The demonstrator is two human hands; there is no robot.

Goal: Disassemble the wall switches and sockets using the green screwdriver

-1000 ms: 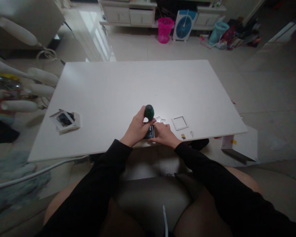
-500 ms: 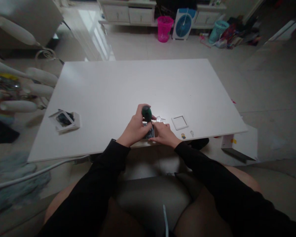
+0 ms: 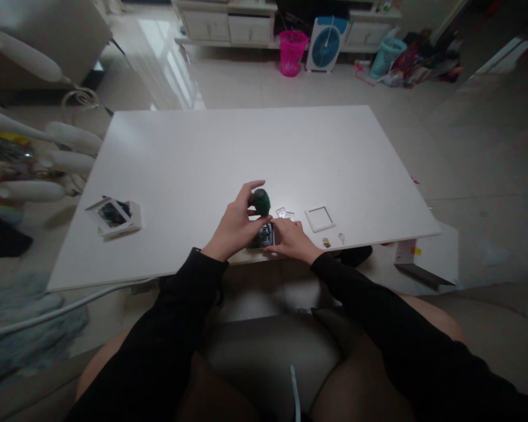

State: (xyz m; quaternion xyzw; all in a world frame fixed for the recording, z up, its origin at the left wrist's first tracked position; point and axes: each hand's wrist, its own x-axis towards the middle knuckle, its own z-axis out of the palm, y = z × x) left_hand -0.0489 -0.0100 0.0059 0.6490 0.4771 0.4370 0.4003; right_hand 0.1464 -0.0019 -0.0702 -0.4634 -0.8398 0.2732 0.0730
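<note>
L hand [image 3: 232, 227] loosely grips grn handle [image 3: 262, 202], index raised; R hand [image 3: 294, 238] holds side of dk pc [image 3: 266, 234] nr tbl [image 3: 229, 146] front edge, wide surface beyond; wht frame [image 3: 324, 228] to R

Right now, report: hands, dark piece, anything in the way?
Left hand at green handle; right hand gripping dark piece; white frame off right, not blocking.

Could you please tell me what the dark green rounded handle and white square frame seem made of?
The dark green rounded handle is probably plastic or rubber, judging by its muted sheen. The white square frame looks like smooth plastic from its even colour, though painted wood is possible.
</note>
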